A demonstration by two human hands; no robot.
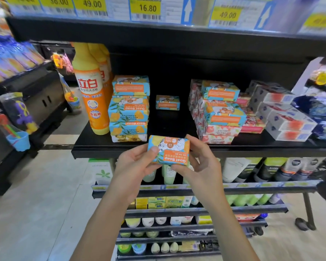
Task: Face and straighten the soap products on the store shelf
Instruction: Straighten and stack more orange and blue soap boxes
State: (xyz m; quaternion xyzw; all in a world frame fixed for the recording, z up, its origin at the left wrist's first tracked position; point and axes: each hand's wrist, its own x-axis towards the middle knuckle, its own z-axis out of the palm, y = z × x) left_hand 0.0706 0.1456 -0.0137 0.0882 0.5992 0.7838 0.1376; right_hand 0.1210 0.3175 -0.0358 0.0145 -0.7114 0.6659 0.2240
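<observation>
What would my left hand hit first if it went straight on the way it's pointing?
Likely the shelf edge, right behind the left hand and its soap bar. Above that, the way looks free up to the lone bar at the back; depth is unclear.

A Goat Soap bar (168, 150), wrapped in blue, yellow and orange, was held upside down and slightly tilted just in front of the shelf (102, 146) edge. It was pinched between the left hand (135, 164) and the right hand (201, 162). On the shelf, a left stack (129, 110) of four bars was piled, with lettering inverted on the middle two. A single bar (167, 102) was set alone further back. To the right, two blue bars (224, 113) were laid askew on pink floral bars (218, 131).
</observation>
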